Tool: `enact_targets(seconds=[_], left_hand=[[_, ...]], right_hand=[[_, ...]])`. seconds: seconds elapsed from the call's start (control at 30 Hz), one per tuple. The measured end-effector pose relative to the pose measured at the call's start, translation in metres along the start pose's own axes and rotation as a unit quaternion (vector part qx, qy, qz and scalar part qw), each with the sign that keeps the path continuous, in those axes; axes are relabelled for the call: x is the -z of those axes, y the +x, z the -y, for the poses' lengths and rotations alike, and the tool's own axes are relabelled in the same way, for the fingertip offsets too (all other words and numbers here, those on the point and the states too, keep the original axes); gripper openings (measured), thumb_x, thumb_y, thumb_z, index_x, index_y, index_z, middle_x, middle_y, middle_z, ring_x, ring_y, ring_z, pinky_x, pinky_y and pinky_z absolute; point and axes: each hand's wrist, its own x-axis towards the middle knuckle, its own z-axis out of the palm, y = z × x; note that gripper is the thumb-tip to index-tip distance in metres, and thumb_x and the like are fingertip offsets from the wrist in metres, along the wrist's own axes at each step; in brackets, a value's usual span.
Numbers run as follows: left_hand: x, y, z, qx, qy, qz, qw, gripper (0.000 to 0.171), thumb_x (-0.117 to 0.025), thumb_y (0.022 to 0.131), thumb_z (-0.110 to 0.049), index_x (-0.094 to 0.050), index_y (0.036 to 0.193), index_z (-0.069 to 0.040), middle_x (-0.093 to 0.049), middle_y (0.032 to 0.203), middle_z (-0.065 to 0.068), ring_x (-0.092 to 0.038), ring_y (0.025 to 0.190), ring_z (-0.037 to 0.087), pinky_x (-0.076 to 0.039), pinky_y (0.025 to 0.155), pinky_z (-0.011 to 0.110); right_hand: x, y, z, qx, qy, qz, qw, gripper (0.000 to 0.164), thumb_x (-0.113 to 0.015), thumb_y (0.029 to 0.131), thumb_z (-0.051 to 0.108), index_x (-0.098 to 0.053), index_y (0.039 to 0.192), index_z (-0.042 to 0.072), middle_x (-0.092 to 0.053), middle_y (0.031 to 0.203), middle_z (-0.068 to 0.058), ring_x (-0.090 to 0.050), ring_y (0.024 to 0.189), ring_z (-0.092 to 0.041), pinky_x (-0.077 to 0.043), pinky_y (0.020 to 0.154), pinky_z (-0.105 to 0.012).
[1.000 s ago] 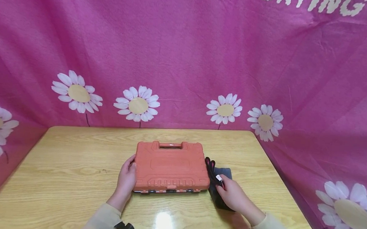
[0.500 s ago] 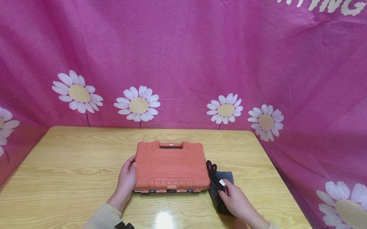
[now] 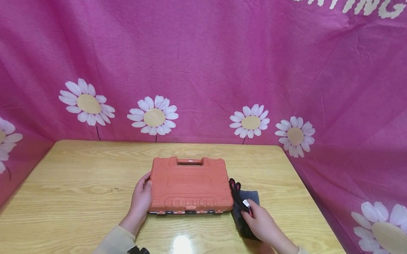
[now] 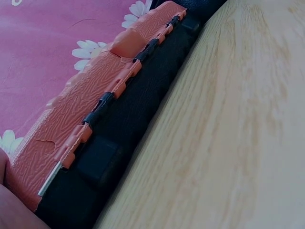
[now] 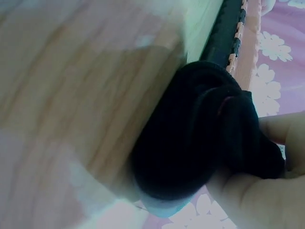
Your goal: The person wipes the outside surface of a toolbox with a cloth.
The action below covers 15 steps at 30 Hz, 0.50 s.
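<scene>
An orange-red hard carrying case lies flat on the wooden table, its handle towards the far side and its black-and-orange hinged edge towards me. My left hand rests along the case's left side, thumb against its edge; the left wrist view shows the case's black lower half. Beside the case's right side is a dark, soft folded bundle with looped black straps, pink on the inside, and a white tag. My right hand pinches the bundle near the tag. The bundle's exact kind is unclear.
The wooden table extends on both sides of the case. A pink cloth backdrop with daisy prints hangs behind and beside it. A black device sits at my left wrist.
My right hand has shifted slightly right and towards me, taking the dark bundle with it. It has stayed nearly still over the last half second. The left hand and case look unmoved.
</scene>
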Motion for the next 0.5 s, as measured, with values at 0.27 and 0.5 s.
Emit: enact_targets(seconds=[0.27, 0.5], left_hand=[[0.0000, 0.0002, 0.0008, -0.002, 0.003, 0.001, 1.0000, 0.045, -0.028, 0.104, -0.012, -0.028, 0.148, -0.003, -0.028, 0.153, 0.023, -0.028, 0.136, 0.033, -0.027, 0.115, 0.052], [-0.0001, 0.0001, -0.0001, 0.000, 0.008, -0.002, 1.0000, 0.045, -0.027, 0.104, -0.013, -0.028, 0.149, -0.005, -0.029, 0.153, 0.022, -0.028, 0.136, 0.032, -0.028, 0.114, 0.052]], right_hand=[[0.0046, -0.0036, 0.0034, 0.007, -0.024, 0.014, 1.000, 0.018, -0.065, 0.081, 0.003, -0.050, 0.077, 0.012, -0.035, 0.053, 0.006, -0.031, 0.047, -0.008, -0.026, 0.044, -0.023], [0.0071, -0.0060, 0.0089, 0.003, -0.017, 0.043, 0.999, 0.010, -0.061, 0.080, 0.003, -0.054, 0.080, 0.010, -0.039, 0.057, 0.004, -0.042, 0.054, -0.011, -0.035, 0.047, -0.025]])
